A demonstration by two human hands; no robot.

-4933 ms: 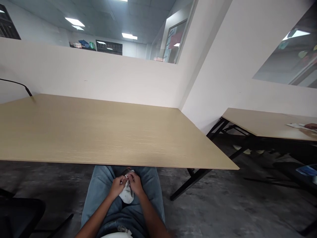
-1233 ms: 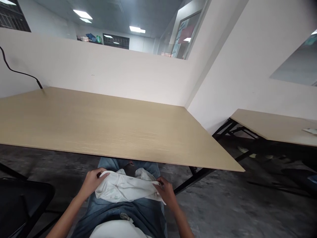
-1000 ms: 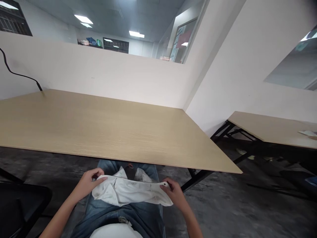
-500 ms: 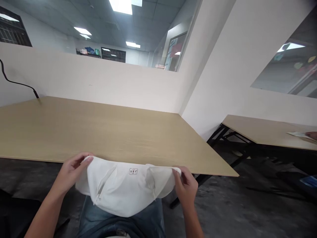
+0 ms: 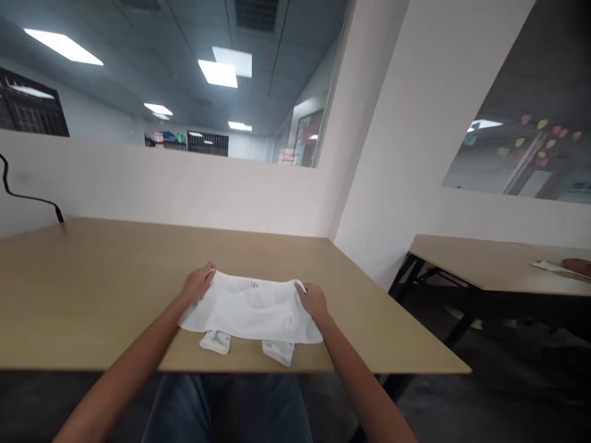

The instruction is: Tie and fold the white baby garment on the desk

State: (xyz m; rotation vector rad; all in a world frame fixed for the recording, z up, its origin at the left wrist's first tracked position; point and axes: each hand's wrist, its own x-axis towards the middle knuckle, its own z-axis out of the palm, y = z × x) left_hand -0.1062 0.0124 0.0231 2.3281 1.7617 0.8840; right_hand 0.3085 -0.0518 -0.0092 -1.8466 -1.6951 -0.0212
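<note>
A white cloth garment [image 5: 253,317] lies spread on the near part of the wooden table [image 5: 138,295]. Its far edge carries a small printed label [image 5: 254,285], and two short white flaps stick out below its near edge, a left flap [image 5: 215,342] and a right flap [image 5: 277,352]. Whether it is shorts, a skirt or something else, I cannot tell. My left hand [image 5: 198,284] pinches the garment's far left corner. At the far right corner, my right hand [image 5: 312,300] grips the same edge, its thumb on the cloth.
A black cable [image 5: 30,197] hangs by the wall at the left. A second table [image 5: 480,261] stands to the right, where another person's hand [image 5: 577,266] rests near a pale flat item [image 5: 549,266]. A white wall [image 5: 194,197] with a window borders the table's far side.
Both hands have carried the garment forward from above my lap and laid it on the table. They are closer together now, and the two flaps show. My view has tilted up.
</note>
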